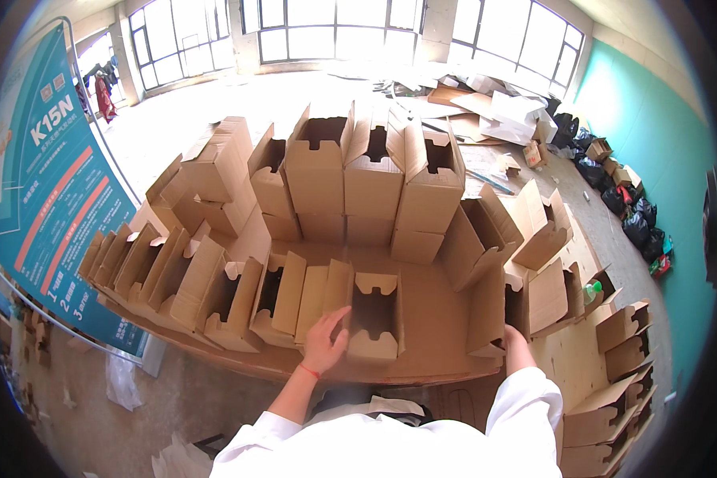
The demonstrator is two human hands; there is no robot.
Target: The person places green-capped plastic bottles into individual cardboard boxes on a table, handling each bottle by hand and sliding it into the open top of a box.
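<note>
while the left hand [324,341] lay flat against the near wall of an open cardboard box [374,317], its fingers were spread and pressing rather than pinching anything, as if to keep that wall square. that box stood at the lower middle of the frame, at the right end of a row of boxes [215,287] leaning one on the next like books toward the left, each propped by its neighbour so none fell shut.

the right hand [510,334] reached behind a tall upright box [490,315] just right of centre; the cardboard hid its fingers, so i could not tell whether they were open or gripping. the white sleeve [522,414] came up from the lower edge.

everything rested on a flat sheet of cardboard [438,319] laid over the table, which gave the boxes a level base. a stacked wall of boxes [358,175] stood at the upper middle, openings up. more boxes were stacked at the lower right [613,398]. a teal banner [48,175] leaned at the left, and black bags [633,219] lined the green wall at the right.
</note>
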